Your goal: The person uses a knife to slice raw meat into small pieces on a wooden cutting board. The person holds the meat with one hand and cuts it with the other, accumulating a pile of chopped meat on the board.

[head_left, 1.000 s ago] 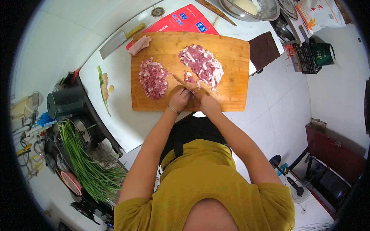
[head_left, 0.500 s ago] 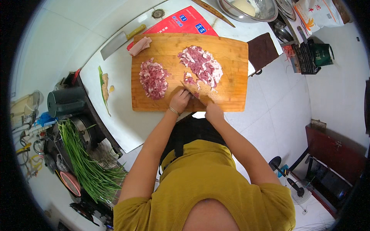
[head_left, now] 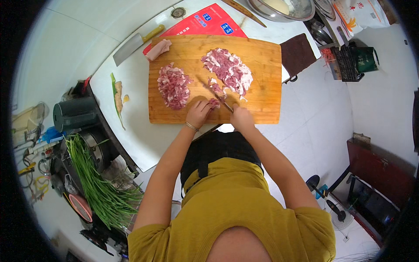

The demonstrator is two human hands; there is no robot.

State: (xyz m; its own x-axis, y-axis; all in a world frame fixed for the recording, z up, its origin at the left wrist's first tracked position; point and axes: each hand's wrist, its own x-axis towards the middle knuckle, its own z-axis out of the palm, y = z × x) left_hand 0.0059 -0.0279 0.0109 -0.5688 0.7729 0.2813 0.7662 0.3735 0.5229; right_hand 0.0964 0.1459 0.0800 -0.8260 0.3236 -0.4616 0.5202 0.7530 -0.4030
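My right hand (head_left: 242, 118) is closed around the handle of a kitchen knife (head_left: 217, 95), whose blade slants up and left over the near edge of a wooden cutting board (head_left: 262, 105). With bent fingers, my left hand (head_left: 198, 114) presses a small piece of raw meat (head_left: 214, 103) to the board, just left of the blade. A pile of finely cut meat (head_left: 173, 89) lies at the left of the board. Larger slices of pink and white meat (head_left: 229, 72) are heaped beyond the knife. A pale rolled piece (head_left: 159, 49) sits at the far left corner.
A cleaver (head_left: 129, 49) lies left of a red sheet (head_left: 209, 22) behind the board. Ginger (head_left: 118, 97) and a green onion (head_left: 114, 83) rest on the white table (head_left: 139, 131). A metal bowl with dough (head_left: 301, 9) stands far right; green chives (head_left: 94, 183) lie lower left.
The knife has risen off the meat, its tip swinging up and left. My left hand has shifted slightly left, leaving the small piece of meat in sight.
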